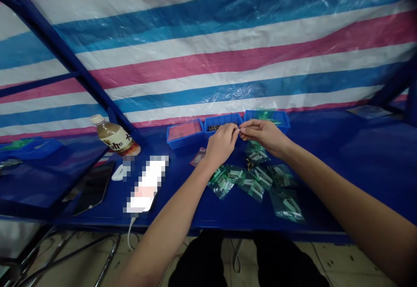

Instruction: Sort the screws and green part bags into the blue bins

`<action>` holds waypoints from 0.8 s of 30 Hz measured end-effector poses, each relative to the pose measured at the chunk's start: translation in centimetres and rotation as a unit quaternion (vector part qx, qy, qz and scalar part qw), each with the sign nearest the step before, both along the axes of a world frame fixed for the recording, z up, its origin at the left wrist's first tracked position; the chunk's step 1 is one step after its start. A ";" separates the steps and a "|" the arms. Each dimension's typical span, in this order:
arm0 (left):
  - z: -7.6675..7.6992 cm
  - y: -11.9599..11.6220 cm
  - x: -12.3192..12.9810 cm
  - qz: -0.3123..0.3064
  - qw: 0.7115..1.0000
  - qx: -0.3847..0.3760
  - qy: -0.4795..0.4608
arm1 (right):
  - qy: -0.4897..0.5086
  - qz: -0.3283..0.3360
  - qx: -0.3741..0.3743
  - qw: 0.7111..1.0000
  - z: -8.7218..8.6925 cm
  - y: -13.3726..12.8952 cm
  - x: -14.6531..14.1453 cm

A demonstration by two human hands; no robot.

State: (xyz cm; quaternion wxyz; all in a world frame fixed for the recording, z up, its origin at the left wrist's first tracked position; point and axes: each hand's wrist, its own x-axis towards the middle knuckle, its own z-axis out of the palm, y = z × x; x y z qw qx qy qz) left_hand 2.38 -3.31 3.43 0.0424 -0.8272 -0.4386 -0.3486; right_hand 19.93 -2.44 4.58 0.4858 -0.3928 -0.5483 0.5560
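Fingertips of my left hand (223, 142) and my right hand (264, 135) meet in a pinch over the front of the blue bins. Whatever lies between them is too small to make out. Just behind my left hand is a blue bin (210, 136) of small brass-coloured metal parts (214, 127). To its left stands a bin with a stack of pink bags (185, 130); to its right, one with green bags (267, 115). Below my hands lie several clear green-tinted bags (253, 185) holding pale strip-like pieces. A few loose brass-coloured parts (250, 164) and a pink bag (198, 157) lie nearby.
On the blue table (329, 148), a drink bottle (115, 137) leans at the left. A phone (148, 185) with a cable, a white case (119, 172) and a dark tablet (94, 187) lie before it. A striped sheet (228, 61) hangs behind, beside a blue frame post (70, 56).
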 end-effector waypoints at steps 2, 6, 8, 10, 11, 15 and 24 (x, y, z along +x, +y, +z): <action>-0.2 0.2 0.0 0.005 1.000 0.003 0.000 | 0.003 0.012 0.005 1.000 -0.1 -0.1 -0.1; -0.1 0.5 -0.2 0.020 0.999 0.023 -0.010 | -0.037 0.039 0.022 0.998 0.3 -0.4 -0.3; 0.0 0.7 -0.7 0.058 0.997 0.044 -0.031 | -0.120 0.050 0.050 0.990 0.7 -0.5 0.0; 0.1 1.1 -1.4 0.120 0.990 0.058 -0.048 | -0.249 0.068 0.113 0.959 1.2 -0.5 0.5; 0.2 1.3 -1.8 0.150 0.986 0.061 -0.049 | -0.317 0.089 0.145 0.933 1.5 -0.4 0.8; 0.0 2.0 -3.0 0.225 0.972 0.065 -0.023 | -0.483 0.205 0.181 0.832 2.1 -0.2 1.9; 0.1 1.2 -1.6 0.183 0.981 0.059 -0.027 | -0.498 0.284 0.178 0.800 1.6 -0.4 1.8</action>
